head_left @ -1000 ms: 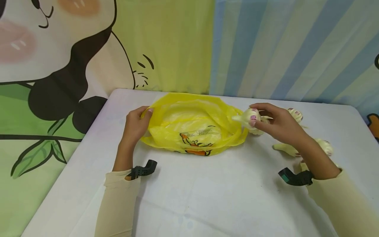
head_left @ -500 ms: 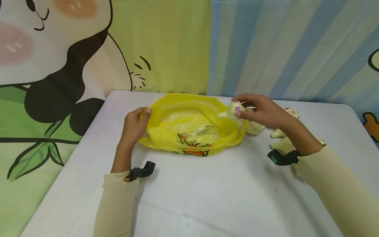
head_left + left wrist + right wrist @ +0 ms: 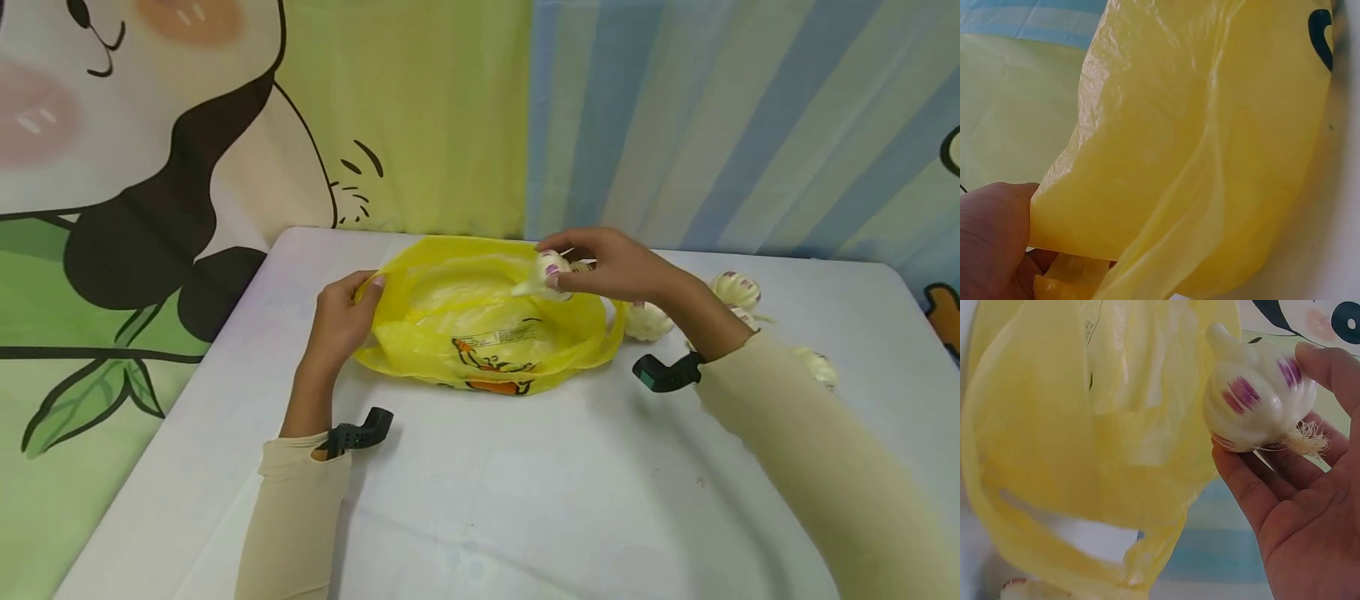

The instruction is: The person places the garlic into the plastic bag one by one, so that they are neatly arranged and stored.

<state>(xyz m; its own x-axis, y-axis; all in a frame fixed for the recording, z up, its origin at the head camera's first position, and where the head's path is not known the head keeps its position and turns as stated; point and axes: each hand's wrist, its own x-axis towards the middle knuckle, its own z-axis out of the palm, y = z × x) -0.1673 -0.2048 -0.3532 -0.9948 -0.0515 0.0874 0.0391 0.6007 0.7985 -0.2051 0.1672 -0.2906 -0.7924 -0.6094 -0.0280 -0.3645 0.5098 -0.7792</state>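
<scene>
A yellow plastic bag (image 3: 420, 342) lies on the table with its mouth spread wide. My left hand (image 3: 347, 318) pinches the bag's left rim between thumb and fingers; the left wrist view shows the thin film (image 3: 1147, 144) bunched at the fingers. A garlic bulb (image 3: 1257, 400), white with purple patches and a tuft of roots, is held by my right hand (image 3: 611, 265) between thumb and fingers. It hangs over the right part of the bag's mouth, stem pointing left.
Another garlic bulb (image 3: 647, 322) rests right beside the bag. Farther right lie more bulbs, one (image 3: 737, 289) toward the back and one (image 3: 816, 367) beyond my sleeve. A patterned curtain (image 3: 450, 117) rises behind the white table (image 3: 480, 492).
My right hand has carried the garlic bulb leftward, from the bag's right edge to over its mouth. The left hand stays at the rim.
</scene>
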